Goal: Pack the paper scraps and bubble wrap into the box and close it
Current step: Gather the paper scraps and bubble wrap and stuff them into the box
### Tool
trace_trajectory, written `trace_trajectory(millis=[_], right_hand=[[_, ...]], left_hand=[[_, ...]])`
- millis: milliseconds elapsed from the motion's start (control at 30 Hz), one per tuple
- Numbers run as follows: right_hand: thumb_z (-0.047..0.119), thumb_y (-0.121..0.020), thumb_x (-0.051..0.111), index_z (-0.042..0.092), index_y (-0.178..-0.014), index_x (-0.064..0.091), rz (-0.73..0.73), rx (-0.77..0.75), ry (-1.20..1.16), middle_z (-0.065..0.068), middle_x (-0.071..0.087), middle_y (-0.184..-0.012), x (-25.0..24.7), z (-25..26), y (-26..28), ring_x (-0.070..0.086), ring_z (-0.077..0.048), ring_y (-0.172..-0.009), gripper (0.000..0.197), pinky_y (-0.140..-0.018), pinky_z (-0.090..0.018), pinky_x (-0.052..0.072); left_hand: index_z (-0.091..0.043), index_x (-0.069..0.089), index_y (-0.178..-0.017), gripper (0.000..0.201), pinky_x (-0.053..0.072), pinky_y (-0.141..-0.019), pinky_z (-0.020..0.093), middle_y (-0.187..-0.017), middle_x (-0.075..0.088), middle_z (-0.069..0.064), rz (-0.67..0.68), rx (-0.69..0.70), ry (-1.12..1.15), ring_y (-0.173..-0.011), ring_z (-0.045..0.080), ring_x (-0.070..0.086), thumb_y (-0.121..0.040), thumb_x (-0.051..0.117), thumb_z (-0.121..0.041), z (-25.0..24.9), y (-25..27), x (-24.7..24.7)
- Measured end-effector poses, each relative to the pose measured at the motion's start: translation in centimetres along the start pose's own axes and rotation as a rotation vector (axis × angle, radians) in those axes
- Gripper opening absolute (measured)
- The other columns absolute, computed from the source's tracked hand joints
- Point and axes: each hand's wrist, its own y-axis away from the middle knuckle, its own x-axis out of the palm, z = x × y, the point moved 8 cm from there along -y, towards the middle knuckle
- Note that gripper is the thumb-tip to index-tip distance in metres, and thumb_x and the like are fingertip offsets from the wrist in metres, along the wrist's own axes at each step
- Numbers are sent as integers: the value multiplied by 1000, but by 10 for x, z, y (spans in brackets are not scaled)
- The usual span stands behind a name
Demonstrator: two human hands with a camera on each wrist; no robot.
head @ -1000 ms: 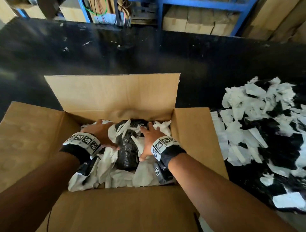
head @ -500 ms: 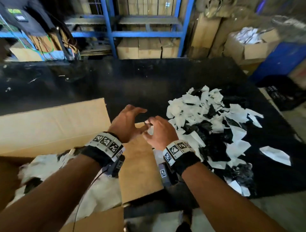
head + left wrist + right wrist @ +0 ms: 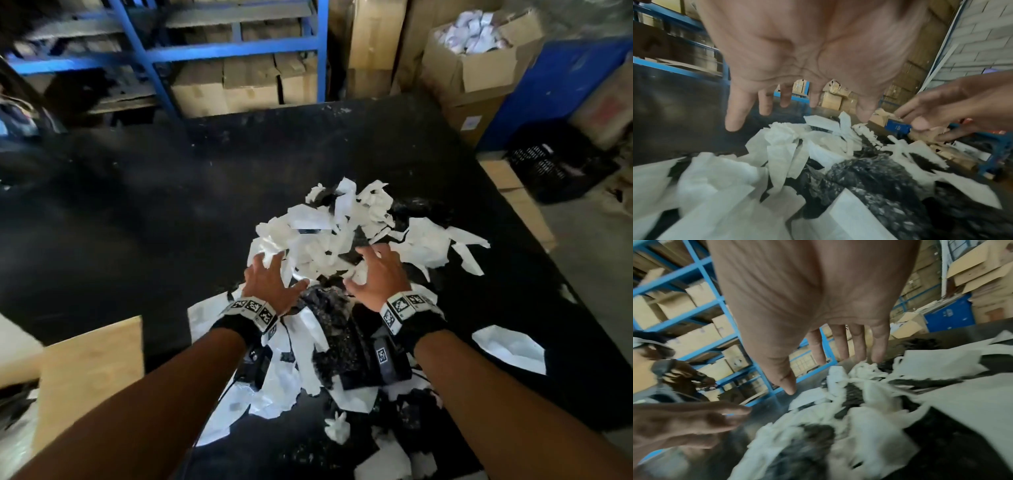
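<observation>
The right hand point(image 3: 812, 305), fingers spread, hovers over white paper scraps point(image 3: 869, 402).

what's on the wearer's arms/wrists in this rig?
Forearms are bare, no sleeves or gloves. The left hand and right hand each have a white wristband printed with square black-and-white fiducial tags over a black strap, and a black camera unit, also tagged, under the wrist. A thin dark cable trails from the left unit.

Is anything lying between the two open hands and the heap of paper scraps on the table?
Nothing visible. The left hand and right hand are spread right over the paper scraps, with only air beneath the fingers in both wrist views.
</observation>
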Motion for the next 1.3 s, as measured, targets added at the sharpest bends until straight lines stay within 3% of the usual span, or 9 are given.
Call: trace_trajectory(millis=[133, 233, 333, 433, 600, 767, 1033, 1133, 1300], right_hand=[[72, -77, 67, 41, -157, 18, -7, 164, -11, -3, 2, -169, -10, -94, -51, 6, -34, -154, 99, -117, -59, 30], [90, -66, 60, 51, -156, -2, 82, 318, 14, 2, -18, -169, -3, -157, -87, -8, -38, -155, 116, -118, -67, 20], [97, -58, 54, 56, -154, -9, 162, 395, -45, 0, -24, -168, 18, -193, -112, -15, -39, -154, 122, -118, -70, 14], [97, -67, 47, 53, -156, -8, 249, 329, -26, -2, -19, -169, 45, -181, -119, -15, -38, -154, 114, -122, -65, 5], [83, -81, 51, 51, -157, 5, 273, 60, -62, 1, -5, -171, 71, -110, -98, -6, -32, -157, 95, -124, -61, 3], [82, -82, 50, 48, -159, 7, 73, 26, -153, 1, -4, -171, 41, -85, -39, -4, -29, -157, 94, -123, -62, -1], [78, -88, 41, 43, -160, 10, -149, 459, -77, -8, -14, -170, 43, -201, 92, -12, -37, -155, 86, -118, -70, 2], [81, -88, 36, 42, -161, 7, -69, 669, -31, -9, -13, -170, 58, -257, 129, -10, -40, -155, 87, -120, -67, 3], [70, -96, 32, 32, -163, 9, 37, 561, -89, -16, -2, -170, 83, -239, 126, -5, -42, -154, 80, -123, -59, 8]], left_hand=[[-54, 4, -156, 108, 20, -111, 77, -169, -17, -2, 25, -61, -74, -155, 39, -10, -68, 53, -92, -14, -57, 16], [-62, -9, -151, 112, 17, -111, 79, -166, -29, -6, 44, -78, -121, -152, 42, -19, -58, 42, -102, -23, -95, 29], [-64, -11, -150, 121, 7, -118, 72, -166, -29, 0, 88, -84, -93, -151, 48, -19, -47, 35, -107, -31, -127, 51], [-66, -12, -148, 120, 6, -117, 74, -168, -22, -2, 178, -36, -135, -153, 44, -14, -45, 29, -111, -38, -138, 81], [-58, 6, -155, 99, 4, -114, 78, -170, -13, -7, 205, 125, -125, -155, 36, -16, -72, 48, -92, -70, -102, 94], [-52, 7, -157, 94, 0, -109, 81, -170, -12, -3, -22, -17, -75, -155, 31, -16, -78, 37, -92, -44, -53, 55], [-51, -3, -158, 121, -4, -104, 84, -167, -26, 3, -133, -357, -14, -152, 38, -24, -54, 21, -107, 83, 88, 87], [-52, -8, -157, 125, -4, -103, 86, -165, -31, 3, -5, -490, 87, -150, 41, -28, -51, 30, -107, 116, 121, 119], [-49, -9, -158, 109, -2, -111, 80, -167, -25, 5, 78, -385, 55, -151, 39, -27, -73, 43, -93, 97, 122, 144]])
